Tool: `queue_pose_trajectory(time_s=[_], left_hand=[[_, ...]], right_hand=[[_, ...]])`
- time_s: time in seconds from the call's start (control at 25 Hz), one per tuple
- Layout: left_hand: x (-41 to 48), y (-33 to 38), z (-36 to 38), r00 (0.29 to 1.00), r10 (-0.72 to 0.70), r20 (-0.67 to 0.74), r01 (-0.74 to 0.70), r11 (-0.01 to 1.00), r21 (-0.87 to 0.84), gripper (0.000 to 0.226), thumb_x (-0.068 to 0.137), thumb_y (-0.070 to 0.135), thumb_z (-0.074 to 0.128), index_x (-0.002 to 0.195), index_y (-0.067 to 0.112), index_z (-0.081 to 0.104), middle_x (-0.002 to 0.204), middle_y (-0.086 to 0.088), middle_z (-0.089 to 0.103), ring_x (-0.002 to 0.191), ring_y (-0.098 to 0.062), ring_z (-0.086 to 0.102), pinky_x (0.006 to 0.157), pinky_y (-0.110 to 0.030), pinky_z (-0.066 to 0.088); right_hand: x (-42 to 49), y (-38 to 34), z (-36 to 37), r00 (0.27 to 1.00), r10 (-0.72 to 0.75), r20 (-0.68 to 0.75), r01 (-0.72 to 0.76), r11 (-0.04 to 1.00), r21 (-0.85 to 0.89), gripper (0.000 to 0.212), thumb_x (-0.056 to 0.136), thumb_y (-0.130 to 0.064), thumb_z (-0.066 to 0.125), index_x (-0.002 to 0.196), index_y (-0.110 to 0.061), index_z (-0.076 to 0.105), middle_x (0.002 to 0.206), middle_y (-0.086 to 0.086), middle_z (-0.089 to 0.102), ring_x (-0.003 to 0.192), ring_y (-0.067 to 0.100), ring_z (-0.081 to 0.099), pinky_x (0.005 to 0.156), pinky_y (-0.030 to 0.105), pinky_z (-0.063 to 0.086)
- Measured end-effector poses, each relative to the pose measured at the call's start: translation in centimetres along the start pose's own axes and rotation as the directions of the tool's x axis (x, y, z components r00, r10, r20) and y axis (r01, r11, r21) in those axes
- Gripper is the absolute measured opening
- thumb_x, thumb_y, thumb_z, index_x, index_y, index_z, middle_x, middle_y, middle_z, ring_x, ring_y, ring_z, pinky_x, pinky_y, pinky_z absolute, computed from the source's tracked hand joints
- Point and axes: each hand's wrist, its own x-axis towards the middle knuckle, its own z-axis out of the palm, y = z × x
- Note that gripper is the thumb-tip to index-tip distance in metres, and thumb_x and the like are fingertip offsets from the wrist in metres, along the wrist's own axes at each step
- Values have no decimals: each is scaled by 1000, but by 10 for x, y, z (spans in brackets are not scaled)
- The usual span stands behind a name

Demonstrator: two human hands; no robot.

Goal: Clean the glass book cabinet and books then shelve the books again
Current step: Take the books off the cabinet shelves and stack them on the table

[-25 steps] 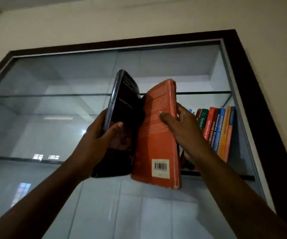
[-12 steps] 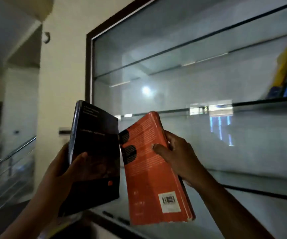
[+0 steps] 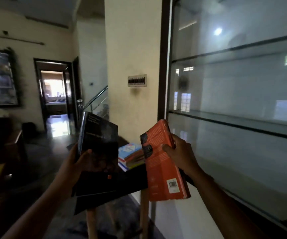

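Head view: left hand (image 3: 77,163) grips a stiff black book (image 3: 99,135), right hand (image 3: 180,152) clasps a thick, probably heavy orange book (image 3: 161,169) by its long edge.

The room is dim, lit mostly by daylight from the far doorway (image 3: 53,88), which is blown out and throws pale glare across the dark floor (image 3: 58,130). The glass cabinet (image 3: 234,100) carries soft window reflections and one bright round spot (high up). The black book (image 3: 101,144) sinks into shadow, its print unreadable; the orange book (image 3: 161,166) catches enough light to show its barcode. Blur smears the left side, and straight lines bow toward the edges.
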Motion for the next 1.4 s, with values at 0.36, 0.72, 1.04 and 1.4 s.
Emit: queue_pose_trajectory(time_s=[0.36,0.72,1.04,1.4], left_hand=[[159,-172,-58,960,-275,-49,278,957,86,15,94,1,47,104,11,51,86,-6,59,68,-6,62,52,-15,49],[354,-338,-51,817,-495,296,516,856,9,19,97,11,46,112,5,56,82,-7,70,64,-14,69,52,-22,53],[477,-461,30,525,-560,640,608,774,179,32,95,23,51,125,12,50,114,-17,61,97,-30,64,66,-33,55],[459,-438,37,412,-426,805,635,768,82,38,91,48,51,125,29,53,119,-3,61,109,-21,61,85,-35,54]], right_hand=[[178,72,184,980,124,155,-110,989,-98,34,88,-24,58,121,-16,56,107,8,67,92,29,63,83,38,51],[274,111,272,966,254,58,-227,931,-286,40,89,-28,57,128,-20,51,109,9,66,93,29,64,82,40,53],[323,98,318,877,433,-207,-480,804,-351,38,94,-24,51,131,-16,48,113,7,64,92,22,63,76,26,49],[353,95,366,841,465,-277,-540,742,-397,41,92,-25,51,133,-22,46,112,4,65,93,22,64,81,32,51]])
